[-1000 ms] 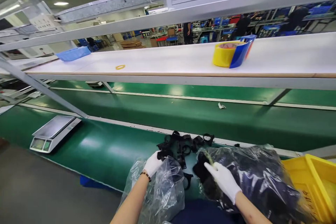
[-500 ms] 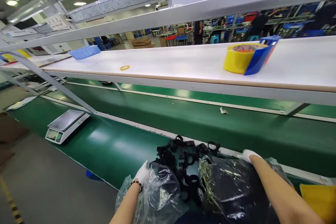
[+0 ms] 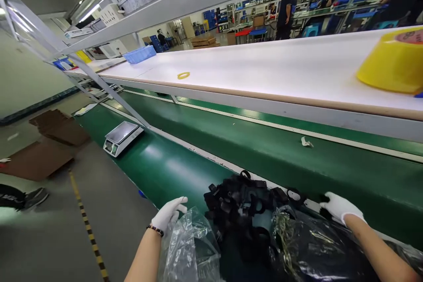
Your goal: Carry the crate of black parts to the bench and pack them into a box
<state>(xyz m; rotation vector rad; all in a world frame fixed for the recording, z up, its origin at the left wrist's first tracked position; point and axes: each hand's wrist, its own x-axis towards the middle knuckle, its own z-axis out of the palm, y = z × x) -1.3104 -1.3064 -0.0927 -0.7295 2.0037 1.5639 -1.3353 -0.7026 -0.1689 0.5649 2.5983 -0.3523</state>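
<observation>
In a white glove, my left hand (image 3: 169,215) is beside a clear plastic bag (image 3: 190,249), its fingers stretched out and apart. My right hand (image 3: 340,208), gloved too, is over the white rail beyond a bulging bag of dark contents (image 3: 320,246). Its fingers are bent round a small black plastic part (image 3: 325,213), partly hidden and blurred. Between the two bags lies a loose heap of black plastic parts (image 3: 238,198), several with ring-shaped openings.
A weighing scale (image 3: 123,138) stands on the green bench (image 3: 172,165) to the left. Above runs a white shelf (image 3: 257,68) with yellow tape (image 3: 393,61), a yellow ring (image 3: 183,75) and a blue basket (image 3: 140,54). Cardboard (image 3: 39,158) lies on the floor; people stand farther off.
My view has swung left. My right hand has come off the dark bag to the rail and closed on a black part. My left hand has opened beside the clear bag; the heap looks more spread.
</observation>
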